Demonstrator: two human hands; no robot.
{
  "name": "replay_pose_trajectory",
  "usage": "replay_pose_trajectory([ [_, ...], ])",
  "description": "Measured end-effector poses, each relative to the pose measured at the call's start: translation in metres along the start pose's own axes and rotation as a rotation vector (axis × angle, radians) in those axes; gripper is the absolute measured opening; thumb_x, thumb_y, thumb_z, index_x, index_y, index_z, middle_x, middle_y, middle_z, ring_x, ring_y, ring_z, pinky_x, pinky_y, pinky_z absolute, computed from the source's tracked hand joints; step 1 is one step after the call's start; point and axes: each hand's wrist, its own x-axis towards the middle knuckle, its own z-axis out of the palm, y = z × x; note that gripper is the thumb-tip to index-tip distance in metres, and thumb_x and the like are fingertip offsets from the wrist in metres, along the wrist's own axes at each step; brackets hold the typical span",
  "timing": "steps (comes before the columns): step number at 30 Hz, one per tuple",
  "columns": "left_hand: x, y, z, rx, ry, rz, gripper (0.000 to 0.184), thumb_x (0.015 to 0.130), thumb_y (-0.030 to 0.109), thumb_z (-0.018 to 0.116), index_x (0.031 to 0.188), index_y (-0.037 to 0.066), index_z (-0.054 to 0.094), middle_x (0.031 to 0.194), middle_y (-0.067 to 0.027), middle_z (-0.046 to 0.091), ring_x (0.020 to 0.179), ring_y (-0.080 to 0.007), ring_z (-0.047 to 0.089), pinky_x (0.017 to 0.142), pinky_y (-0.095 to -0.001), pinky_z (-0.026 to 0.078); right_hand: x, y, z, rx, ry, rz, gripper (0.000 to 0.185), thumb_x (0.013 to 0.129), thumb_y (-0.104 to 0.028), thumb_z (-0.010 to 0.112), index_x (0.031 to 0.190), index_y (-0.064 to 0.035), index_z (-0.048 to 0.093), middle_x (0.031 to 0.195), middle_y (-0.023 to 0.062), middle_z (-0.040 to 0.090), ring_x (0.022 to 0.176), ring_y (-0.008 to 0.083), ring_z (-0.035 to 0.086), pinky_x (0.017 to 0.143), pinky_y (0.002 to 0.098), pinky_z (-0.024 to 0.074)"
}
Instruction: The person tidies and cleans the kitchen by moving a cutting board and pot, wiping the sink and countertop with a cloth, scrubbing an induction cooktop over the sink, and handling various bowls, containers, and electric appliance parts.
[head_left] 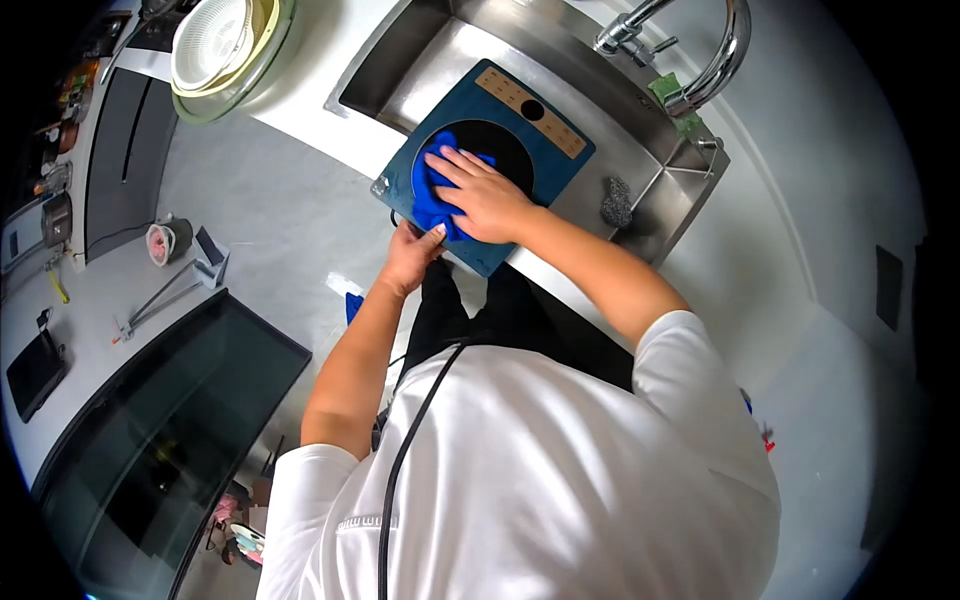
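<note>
A blue induction cooktop (553,167) with a black round plate and a tan control strip lies at an angle across the front edge of the sink. My right hand (487,203) presses a bunched blue cloth (430,205) onto its top, fingers spread over the cloth and partly on the black plate. At the cooktop's near-left edge, my left hand (410,257) grips the rim, thumb on top near the cloth. The fingers beneath are hidden.
The steel sink (400,60) has a chrome faucet (735,50) at its back right, with a green sponge (664,88) near the spout. A steel scrubber (616,203) sits in the basin. Stacked colanders (212,45) stand on the left counter. A bin (170,240) and dustpan (210,262) are behind.
</note>
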Motion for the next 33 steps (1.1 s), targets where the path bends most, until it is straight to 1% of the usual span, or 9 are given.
replay_pose_trajectory([
  [2,0.001,0.001,0.002,-0.073,0.031,-0.01,0.047,0.094,0.015,0.071,0.134,0.009,0.047,0.122,-0.0032,0.063,0.103,-0.0151,0.063,0.087,-0.0337,0.053,-0.039,-0.004,-0.012,-0.017,-0.097,0.053,0.039,0.081,-0.017,0.07,0.118,-0.0041,0.067,0.16,0.0184,0.03,0.149,0.0407,0.024,0.122,0.0511,0.0217],
  [5,0.011,-0.01,-0.013,-0.061,-0.063,-0.037,0.043,0.1,0.03,0.065,0.134,0.011,0.047,0.122,-0.004,0.064,0.103,-0.018,0.065,0.087,-0.0362,0.053,-0.055,-0.01,-0.015,-0.035,-0.112,0.072,0.039,0.078,-0.013,0.072,0.116,-0.0041,0.068,0.16,0.0187,0.03,0.15,0.0408,0.023,0.122,0.0512,0.0223],
  [8,0.01,0.021,-0.012,-0.327,-0.091,-0.21,0.047,0.105,0.047,0.049,0.137,0.013,0.044,0.123,-0.0053,0.064,0.103,-0.0224,0.066,0.087,-0.0391,0.053,-0.055,-0.019,-0.009,-0.023,-0.061,0.078,0.038,0.077,-0.012,0.073,0.115,-0.0046,0.068,0.16,0.0185,0.03,0.15,0.0407,0.024,0.122,0.0514,0.0227],
  [11,0.014,0.024,-0.009,-0.193,0.029,-0.172,0.053,0.107,0.054,0.034,0.14,0.014,0.04,0.127,-0.0073,0.063,0.105,-0.0272,0.066,0.09,-0.042,0.052,-0.057,-0.021,-0.012,-0.016,-0.103,0.055,0.039,0.077,-0.012,0.073,0.115,-0.0059,0.069,0.16,0.018,0.031,0.15,0.0401,0.024,0.122,0.0516,0.0226],
  [15,0.013,0.023,-0.004,-0.269,0.053,-0.143,0.047,0.108,0.049,0.034,0.138,0.013,0.04,0.135,-0.0108,0.057,0.108,-0.0311,0.065,0.088,-0.0459,0.054,-0.077,-0.031,-0.019,0.02,-0.282,-0.02,0.043,0.077,-0.014,0.073,0.12,-0.008,0.068,0.161,0.0157,0.03,0.151,0.0382,0.023,0.123,0.0508,0.0208],
  [23,0.021,0.016,-0.009,-0.153,0.134,-0.077,0.047,0.109,0.044,0.037,0.138,0.008,0.041,0.137,-0.0161,0.055,0.114,-0.0342,0.062,0.092,-0.0538,0.054,0.01,-0.015,0.008,-0.067,0.015,0.034,0.044,0.08,-0.017,0.07,0.119,0.0015,0.065,0.159,0.0191,0.033,0.148,0.0403,0.028,0.121,0.051,0.0242],
  [29,0.014,0.031,0.004,-0.122,0.185,-0.094,0.048,0.108,0.044,0.038,0.139,0.007,0.038,0.133,-0.0158,0.057,0.113,-0.0329,0.064,0.092,-0.0525,0.056,-0.055,-0.031,-0.015,-0.019,-0.278,-0.064,0.05,0.078,-0.02,0.071,0.124,-0.0023,0.064,0.157,0.018,0.037,0.149,0.0369,0.029,0.122,0.0502,0.0237],
  [31,0.012,0.024,0.0,-0.082,0.16,-0.059,0.048,0.108,0.044,0.039,0.138,0.007,0.039,0.132,-0.0155,0.058,0.112,-0.0347,0.065,0.09,-0.0523,0.057,-0.035,-0.007,-0.009,-0.122,-0.189,-0.079,0.051,0.079,-0.019,0.07,0.127,-0.0037,0.063,0.157,0.018,0.038,0.148,0.0352,0.03,0.122,0.0487,0.0238],
  [33,0.012,0.023,-0.001,-0.093,0.148,-0.077,0.049,0.108,0.045,0.039,0.137,0.007,0.038,0.132,-0.0163,0.058,0.109,-0.035,0.066,0.09,-0.0518,0.057,0.004,0.01,-0.007,-0.156,0.008,0.087,0.047,0.082,-0.017,0.067,0.125,0.001,0.063,0.155,0.02,0.039,0.146,0.0387,0.033,0.121,0.0496,0.0254],
])
